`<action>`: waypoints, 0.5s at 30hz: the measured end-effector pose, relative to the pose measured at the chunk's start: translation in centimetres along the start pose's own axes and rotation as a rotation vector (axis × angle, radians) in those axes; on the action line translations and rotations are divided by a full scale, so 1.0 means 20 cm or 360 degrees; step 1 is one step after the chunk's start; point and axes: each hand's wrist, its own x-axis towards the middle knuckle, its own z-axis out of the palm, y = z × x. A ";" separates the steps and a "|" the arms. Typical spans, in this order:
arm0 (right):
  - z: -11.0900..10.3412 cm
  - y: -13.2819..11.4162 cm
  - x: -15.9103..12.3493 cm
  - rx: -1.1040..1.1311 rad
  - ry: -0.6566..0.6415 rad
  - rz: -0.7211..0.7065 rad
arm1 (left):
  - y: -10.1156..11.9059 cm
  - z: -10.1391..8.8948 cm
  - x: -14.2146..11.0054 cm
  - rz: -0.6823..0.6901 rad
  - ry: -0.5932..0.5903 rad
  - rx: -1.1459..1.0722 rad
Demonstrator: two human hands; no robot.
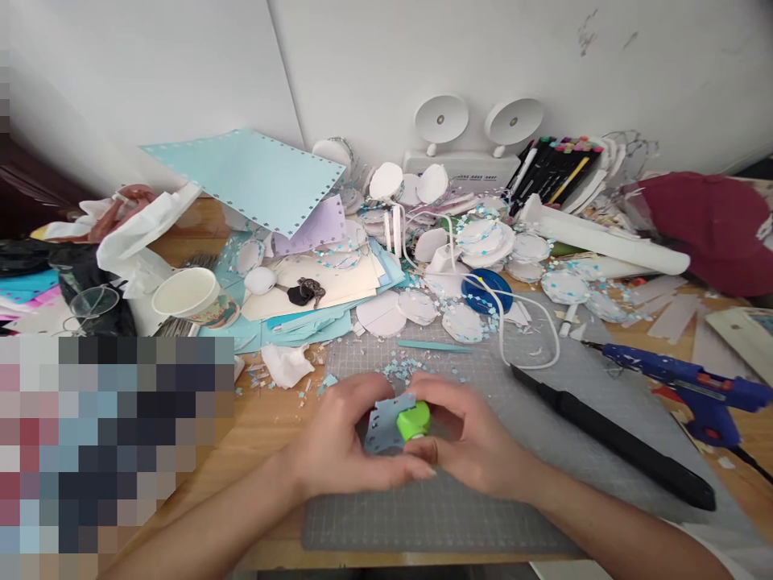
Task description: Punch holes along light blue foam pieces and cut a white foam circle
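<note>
Both of my hands meet over the grey cutting mat (483, 499) at the front of the desk. My left hand (338, 439) is closed on a small light-blue paper piece (385, 423) with punched holes along its edges. My right hand (468, 439) is wrapped round a small green paper punch (414, 420), and the paper sits in the punch. Tiny blue and white paper bits (402, 369) lie scattered on the mat just beyond my fingers.
A black ruler-like bar (609, 435) lies diagonally on the mat at right, a blue glue gun (694, 387) beyond it. A paper cup (193, 296) stands at left. Paper discs, blue sheets, markers (555, 173), a dark red cap (713, 225) crowd the back.
</note>
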 end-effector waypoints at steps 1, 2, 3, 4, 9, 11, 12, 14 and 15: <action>0.01 0.00 0.00 -0.0018 -0.0012 0.0014 | 0.00 0.00 0.00 -0.0001 -0.0056 0.0009; 0.02 0.00 0.00 -0.0022 -0.0016 0.0036 | 0.01 0.00 0.00 0.0004 -0.0098 0.0012; 0.02 0.00 -0.01 -0.0011 -0.0017 0.0058 | 0.01 0.00 0.00 0.0009 -0.0120 0.0013; 0.03 0.01 -0.01 0.0007 -0.0012 0.0076 | 0.01 0.01 0.00 0.0011 -0.0123 0.0018; 0.04 0.03 -0.01 0.0081 0.0016 0.0096 | -0.01 0.02 -0.01 0.0039 -0.0087 0.0034; 0.05 0.03 -0.01 0.0110 0.0024 0.0091 | -0.02 0.03 -0.01 0.0055 -0.0072 0.0012; 0.05 0.03 0.00 0.0131 0.0026 0.0087 | -0.02 0.03 -0.01 0.0053 -0.0061 -0.0004; 0.05 0.02 0.00 0.0181 0.0020 0.0087 | -0.02 0.03 -0.01 0.0023 -0.0037 -0.0042; 0.04 0.02 0.00 0.0204 0.0015 0.0084 | -0.02 0.03 -0.01 0.0004 -0.0039 -0.0057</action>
